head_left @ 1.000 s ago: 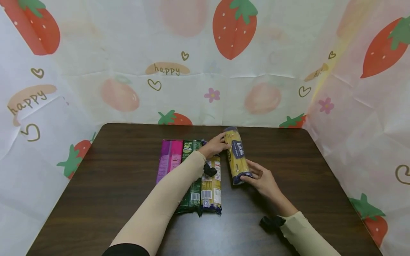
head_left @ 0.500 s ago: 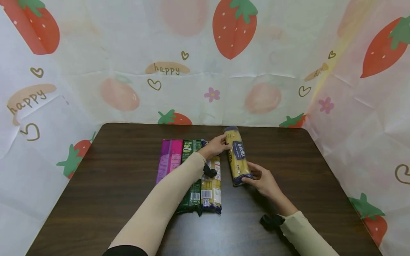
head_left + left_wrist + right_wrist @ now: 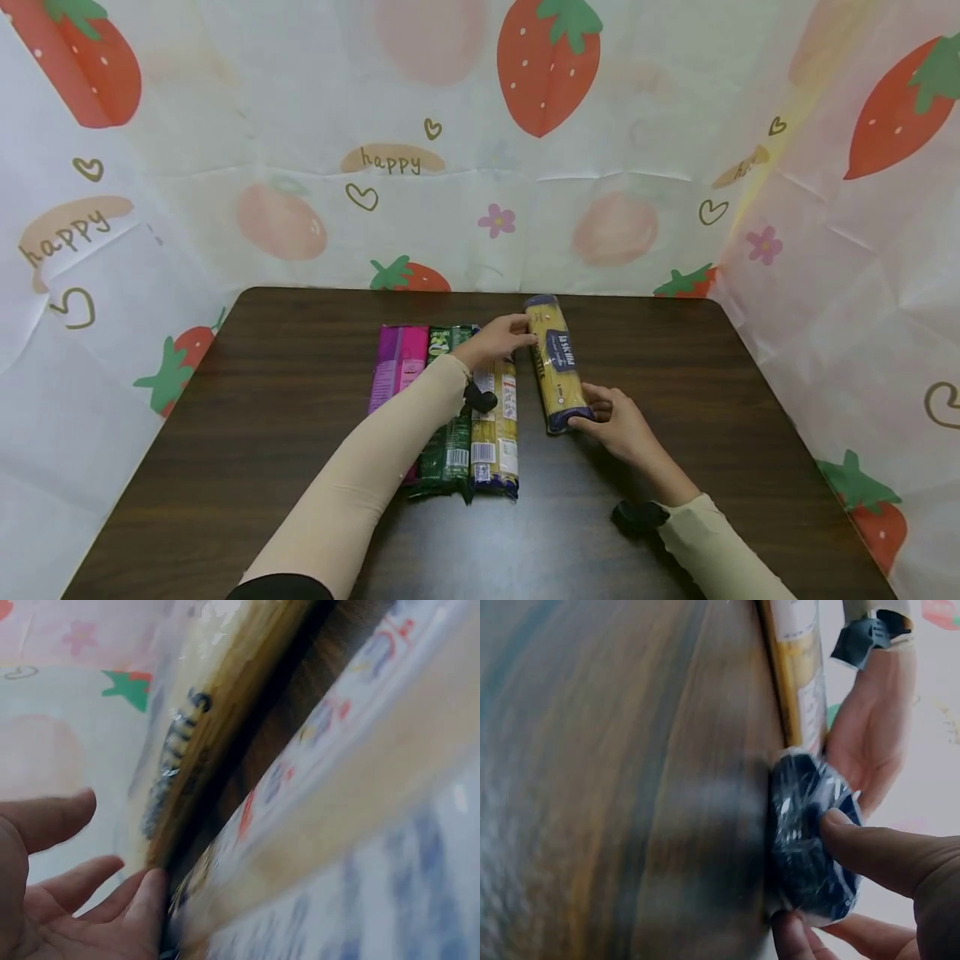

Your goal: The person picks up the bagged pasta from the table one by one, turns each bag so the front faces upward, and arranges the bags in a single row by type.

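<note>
A pack of spaghetti (image 3: 555,358) in clear wrap with dark blue ends lies slightly slanted on the table, right of a row of packs. My right hand (image 3: 618,425) pinches its near end, thumb on the blue wrap (image 3: 810,832) in the right wrist view. My left hand (image 3: 498,340) is at the far left side of this pack. In the left wrist view its thumb (image 3: 64,821) stands off while the fingertips meet the pack's lower edge. Beneath my left hand and forearm lies a similar yellow pasta pack (image 3: 495,458), partly covered.
Left of the yellow pack, a green pack (image 3: 457,442) and a magenta and purple pack (image 3: 397,367) lie side by side, partly behind my left arm. The dark wood table (image 3: 300,350) ends at a strawberry-printed cloth backdrop (image 3: 450,217).
My left hand and wrist have shifted slightly left. The near end of the spaghetti pack has moved a little to the right with my right hand, which keeps its pinch.
</note>
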A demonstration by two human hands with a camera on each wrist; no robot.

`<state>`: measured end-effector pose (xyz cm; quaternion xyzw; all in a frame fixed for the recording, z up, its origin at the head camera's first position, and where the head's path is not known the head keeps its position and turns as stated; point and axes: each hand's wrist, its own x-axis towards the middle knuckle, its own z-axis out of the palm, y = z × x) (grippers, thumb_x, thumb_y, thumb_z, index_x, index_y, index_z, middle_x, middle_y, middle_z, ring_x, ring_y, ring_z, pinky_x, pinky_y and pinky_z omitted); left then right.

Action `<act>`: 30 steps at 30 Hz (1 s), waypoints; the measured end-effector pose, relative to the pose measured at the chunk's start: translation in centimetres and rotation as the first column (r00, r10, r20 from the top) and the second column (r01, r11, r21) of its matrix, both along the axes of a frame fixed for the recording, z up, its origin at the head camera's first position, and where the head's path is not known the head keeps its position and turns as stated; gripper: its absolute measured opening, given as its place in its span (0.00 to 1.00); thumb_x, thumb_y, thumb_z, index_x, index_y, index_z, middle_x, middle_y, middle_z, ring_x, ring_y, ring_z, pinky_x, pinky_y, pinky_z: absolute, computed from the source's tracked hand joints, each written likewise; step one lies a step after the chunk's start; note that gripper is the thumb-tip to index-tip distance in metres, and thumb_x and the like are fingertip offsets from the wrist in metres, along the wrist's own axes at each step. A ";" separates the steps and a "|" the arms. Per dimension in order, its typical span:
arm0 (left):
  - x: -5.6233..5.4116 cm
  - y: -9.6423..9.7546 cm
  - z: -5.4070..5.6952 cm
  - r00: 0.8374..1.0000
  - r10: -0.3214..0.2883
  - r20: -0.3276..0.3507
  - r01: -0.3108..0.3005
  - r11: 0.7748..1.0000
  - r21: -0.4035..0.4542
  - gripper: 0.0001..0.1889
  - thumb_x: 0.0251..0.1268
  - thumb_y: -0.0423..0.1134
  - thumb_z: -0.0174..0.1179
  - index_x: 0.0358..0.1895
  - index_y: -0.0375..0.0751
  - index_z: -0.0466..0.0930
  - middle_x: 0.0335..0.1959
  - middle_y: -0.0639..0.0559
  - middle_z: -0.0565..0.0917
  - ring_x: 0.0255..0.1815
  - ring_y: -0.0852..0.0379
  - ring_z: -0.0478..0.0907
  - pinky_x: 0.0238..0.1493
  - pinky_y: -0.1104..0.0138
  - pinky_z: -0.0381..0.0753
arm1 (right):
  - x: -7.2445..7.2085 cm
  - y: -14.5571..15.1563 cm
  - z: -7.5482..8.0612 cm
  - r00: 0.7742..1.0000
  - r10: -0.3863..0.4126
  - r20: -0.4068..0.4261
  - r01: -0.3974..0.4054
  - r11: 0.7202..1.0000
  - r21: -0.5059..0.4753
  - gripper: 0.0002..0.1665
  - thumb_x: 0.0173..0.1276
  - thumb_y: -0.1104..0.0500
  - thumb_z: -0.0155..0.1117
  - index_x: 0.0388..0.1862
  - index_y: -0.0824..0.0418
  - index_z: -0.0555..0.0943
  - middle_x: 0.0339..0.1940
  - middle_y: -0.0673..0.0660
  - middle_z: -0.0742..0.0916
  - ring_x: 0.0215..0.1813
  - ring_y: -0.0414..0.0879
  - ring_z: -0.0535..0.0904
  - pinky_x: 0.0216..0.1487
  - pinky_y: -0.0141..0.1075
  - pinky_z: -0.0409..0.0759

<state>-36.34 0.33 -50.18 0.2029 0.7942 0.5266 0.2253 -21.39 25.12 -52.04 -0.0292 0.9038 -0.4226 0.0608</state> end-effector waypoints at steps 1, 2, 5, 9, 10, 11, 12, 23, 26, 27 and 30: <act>0.0 -0.3 0.1 1.000 -0.011 -0.010 0.011 1.000 -0.006 0.34 0.88 0.42 0.53 0.87 0.35 0.53 0.86 0.38 0.59 0.86 0.42 0.57 0.82 0.50 0.64 | 0.1 -0.1 0.1 1.000 -0.002 -0.004 0.002 1.000 0.000 0.43 0.73 0.56 0.78 0.80 0.69 0.71 0.65 0.72 0.78 0.66 0.69 0.81 0.64 0.58 0.83; -0.1 -0.6 0.3 1.000 -0.022 -0.017 0.022 1.000 -0.011 0.34 0.88 0.43 0.54 0.87 0.35 0.54 0.86 0.38 0.60 0.86 0.42 0.58 0.82 0.50 0.64 | 0.1 -0.2 0.2 1.000 -0.004 -0.011 0.004 1.000 0.002 0.43 0.73 0.56 0.78 0.80 0.70 0.70 0.65 0.72 0.78 0.66 0.69 0.81 0.65 0.58 0.82; -0.2 -1.4 0.6 0.998 -0.043 -0.035 0.043 0.999 -0.027 0.33 0.88 0.44 0.54 0.86 0.36 0.57 0.85 0.38 0.62 0.85 0.41 0.61 0.81 0.49 0.66 | 0.3 -0.6 0.6 0.999 -0.016 -0.051 0.016 1.000 -0.002 0.45 0.73 0.58 0.77 0.81 0.72 0.68 0.66 0.73 0.76 0.67 0.70 0.80 0.67 0.59 0.81; -0.3 -2.5 0.9 0.997 -0.039 -0.070 0.035 0.998 -0.058 0.31 0.88 0.45 0.54 0.85 0.37 0.61 0.83 0.37 0.66 0.82 0.40 0.66 0.79 0.48 0.69 | 0.6 -1.4 0.9 0.990 -0.038 -0.136 0.035 0.999 -0.026 0.46 0.72 0.61 0.78 0.82 0.72 0.66 0.67 0.72 0.74 0.66 0.68 0.80 0.69 0.58 0.80; -0.3 -2.8 1.0 0.996 -0.038 -0.083 0.032 0.997 -0.068 0.31 0.88 0.44 0.55 0.85 0.37 0.62 0.82 0.37 0.67 0.82 0.40 0.66 0.78 0.48 0.70 | 0.7 -1.6 1.0 0.987 -0.040 -0.154 0.035 0.999 -0.040 0.46 0.72 0.62 0.78 0.82 0.72 0.67 0.67 0.71 0.75 0.66 0.67 0.80 0.69 0.57 0.79; -0.2 -3.1 1.1 0.995 -0.038 -0.098 0.030 0.996 -0.079 0.31 0.88 0.44 0.55 0.84 0.36 0.62 0.82 0.37 0.68 0.81 0.40 0.67 0.78 0.48 0.70 | 0.8 -1.8 1.1 0.985 -0.040 -0.170 0.030 0.998 -0.057 0.46 0.71 0.62 0.78 0.82 0.71 0.67 0.66 0.71 0.75 0.66 0.66 0.80 0.70 0.57 0.79; -0.1 -3.4 1.2 0.993 -0.038 -0.113 0.028 0.996 -0.088 0.31 0.87 0.44 0.55 0.84 0.36 0.62 0.81 0.37 0.69 0.81 0.40 0.67 0.78 0.48 0.70 | 0.9 -2.0 1.1 0.982 -0.037 -0.187 0.024 0.997 -0.070 0.45 0.71 0.63 0.78 0.81 0.70 0.68 0.66 0.70 0.76 0.66 0.65 0.80 0.70 0.57 0.80; 0.1 -6.1 1.4 0.965 -0.054 -0.255 -0.012 0.968 -0.252 0.29 0.86 0.40 0.57 0.83 0.35 0.65 0.82 0.37 0.68 0.81 0.39 0.67 0.78 0.47 0.70 | 2.2 -4.8 0.9 0.934 0.114 -0.339 -0.196 0.956 -0.219 0.41 0.68 0.68 0.79 0.78 0.70 0.73 0.66 0.69 0.80 0.66 0.64 0.81 0.67 0.56 0.81; 0.1 -6.5 1.3 0.951 -0.093 -0.295 -0.018 0.935 -0.354 0.30 0.86 0.42 0.58 0.82 0.35 0.66 0.81 0.37 0.68 0.81 0.39 0.67 0.78 0.47 0.70 | 2.4 -5.5 0.7 0.925 0.177 -0.336 -0.257 0.943 -0.212 0.42 0.68 0.67 0.79 0.78 0.69 0.73 0.65 0.71 0.81 0.65 0.65 0.81 0.66 0.55 0.82; 0.1 -6.6 1.3 0.948 -0.107 -0.300 -0.017 0.923 -0.384 0.30 0.86 0.43 0.58 0.83 0.36 0.65 0.82 0.37 0.68 0.81 0.39 0.66 0.79 0.47 0.69 | 2.5 -5.8 0.6 0.923 0.198 -0.331 -0.275 0.939 -0.205 0.42 0.68 0.67 0.79 0.78 0.69 0.73 0.65 0.71 0.81 0.66 0.64 0.81 0.66 0.55 0.82; 0.1 -6.9 1.0 0.943 -0.141 -0.303 -0.009 0.896 -0.444 0.34 0.84 0.46 0.60 0.84 0.36 0.63 0.82 0.37 0.66 0.83 0.39 0.62 0.81 0.47 0.65 | 2.8 -6.4 0.4 0.916 0.255 -0.311 -0.315 0.936 -0.159 0.43 0.69 0.64 0.80 0.80 0.67 0.72 0.66 0.70 0.81 0.67 0.64 0.81 0.67 0.56 0.81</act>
